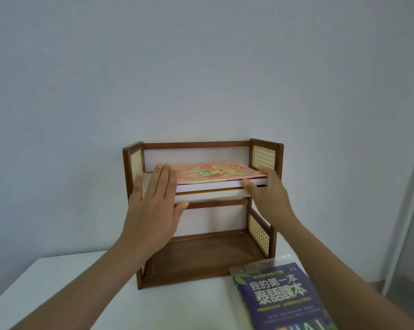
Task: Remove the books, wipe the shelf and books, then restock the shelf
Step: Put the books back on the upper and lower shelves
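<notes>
**Hands on the pink book, upper tier of the shelf**

Both your hands are at the shelf's upper tier. Your left hand (pixel 157 206) is spread flat, fingers straight and together, lying against the left end of the pink book (pixel 215 173), with its thumb reaching under the tier's front edge. Your right hand (pixel 264 198) is at the book's right front corner, its thumb pressed to the page edge; the other fingers go behind the corner, so you cannot tell whether they curl round it.

Taking the wooden shelf (pixel 202 145) as the landmark: it stands on the white table (pixel 58 282) against the wall (pixel 201 67). The pink book lies flat on its upper tier, cover up, on top of a second, white-edged book (pixel 213 195). The purple book (pixel 282 298) lies flat on the table just in front of the shelf's right front corner, under your right forearm.
</notes>
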